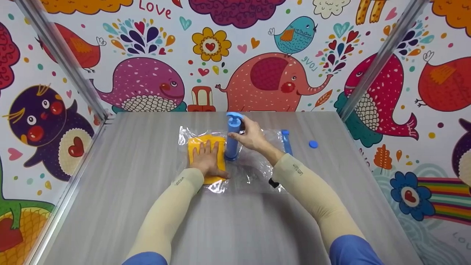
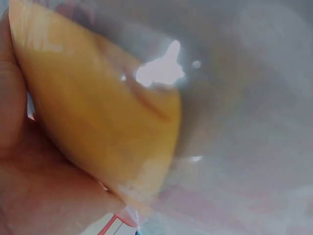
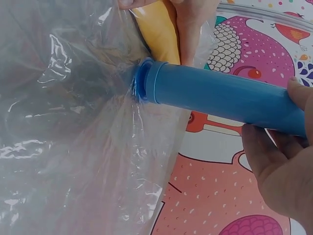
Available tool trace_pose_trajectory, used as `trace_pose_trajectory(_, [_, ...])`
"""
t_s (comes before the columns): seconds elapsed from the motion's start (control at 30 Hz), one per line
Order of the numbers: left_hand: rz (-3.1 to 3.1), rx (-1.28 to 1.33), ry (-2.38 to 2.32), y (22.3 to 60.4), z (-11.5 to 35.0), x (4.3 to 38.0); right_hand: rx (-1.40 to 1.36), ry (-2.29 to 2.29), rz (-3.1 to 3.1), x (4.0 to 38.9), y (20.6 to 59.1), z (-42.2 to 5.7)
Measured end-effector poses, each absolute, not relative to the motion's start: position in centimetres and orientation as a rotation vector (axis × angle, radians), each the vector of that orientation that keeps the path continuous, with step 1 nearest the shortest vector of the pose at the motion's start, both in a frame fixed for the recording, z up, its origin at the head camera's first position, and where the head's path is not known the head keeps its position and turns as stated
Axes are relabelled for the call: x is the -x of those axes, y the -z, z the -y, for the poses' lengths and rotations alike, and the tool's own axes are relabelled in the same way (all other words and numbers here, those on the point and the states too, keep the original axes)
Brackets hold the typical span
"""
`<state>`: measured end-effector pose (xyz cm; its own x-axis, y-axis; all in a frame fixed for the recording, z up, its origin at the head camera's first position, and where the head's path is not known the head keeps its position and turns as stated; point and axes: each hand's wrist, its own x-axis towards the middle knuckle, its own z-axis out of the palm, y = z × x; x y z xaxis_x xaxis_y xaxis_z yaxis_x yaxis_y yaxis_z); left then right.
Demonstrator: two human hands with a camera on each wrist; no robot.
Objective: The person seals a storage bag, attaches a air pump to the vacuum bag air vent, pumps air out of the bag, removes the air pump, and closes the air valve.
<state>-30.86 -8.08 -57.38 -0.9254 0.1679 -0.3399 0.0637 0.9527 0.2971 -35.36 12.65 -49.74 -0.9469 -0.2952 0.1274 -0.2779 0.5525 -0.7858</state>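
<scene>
A folded yellow cloth (image 1: 221, 152) lies inside a clear plastic bag (image 1: 254, 175) on the table. My left hand (image 1: 206, 160) rests flat on the cloth through the film, fingers spread and pointing away from me. Just right of it, a blue hand pump (image 1: 232, 143) stands upright on the bag. My right hand (image 1: 254, 136) grips the pump's barrel near the top, below its handle. In the right wrist view, the pump's lower end (image 3: 152, 82) meets a blue ring on the bag, and the film puckers around it. The left wrist view is blurred by close plastic film.
A round blue cap (image 1: 313, 144) lies on the table right of the bag. Along the bag's right edge runs a blue strip (image 1: 287, 141). A printed wall (image 1: 209, 73) borders the table's back, with metal posts (image 1: 382, 55) at the corners.
</scene>
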Motion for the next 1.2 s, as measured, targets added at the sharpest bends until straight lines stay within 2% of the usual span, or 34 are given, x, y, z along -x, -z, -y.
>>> trace_pose_trajectory(0.67, [-2.736, -0.151, -0.418, 57.6, 8.0, 31.1, 0.327, 1.436, -2.852, 35.2, 50.4, -11.7])
trace_pose_trajectory(1.2, [-2.756, -0.166, -0.396, 57.8, 8.0, 31.0, 0.617, 1.525, -2.507, 35.6, 49.8, -13.5])
